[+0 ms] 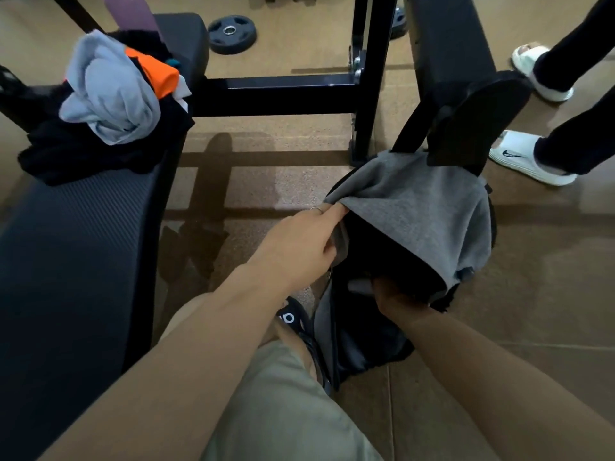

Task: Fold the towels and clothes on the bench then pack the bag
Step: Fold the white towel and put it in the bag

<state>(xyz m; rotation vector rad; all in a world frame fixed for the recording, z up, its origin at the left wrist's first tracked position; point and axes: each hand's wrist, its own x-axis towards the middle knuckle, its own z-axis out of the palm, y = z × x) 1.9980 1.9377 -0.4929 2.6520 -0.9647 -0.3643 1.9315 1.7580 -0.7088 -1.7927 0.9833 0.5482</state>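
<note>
the bag (359, 341) stands on the floor (549, 294), just right of the bench (76, 254) and against the person's leg, its mouth open and dark inside. a grey cloth (419, 211) is draped over the far side of the opening. the left hand (299, 247) pinches the near left edge of that cloth at the bag's rim, fingers curled round the fabric. the right hand (396, 297) reaches down into the opening; its fingers are hidden in shadow, so its grip cannot be told.

on the far end of the bench lies an unfolded heap: a light grey garment (109, 91) on top, an orange piece (156, 73) beside it, black clothing (83, 151) beneath.

a weight plate (232, 34) lies on the floor beyond the bench. a second person's white slides (529, 158) stand near the right edge of the floor.
</note>
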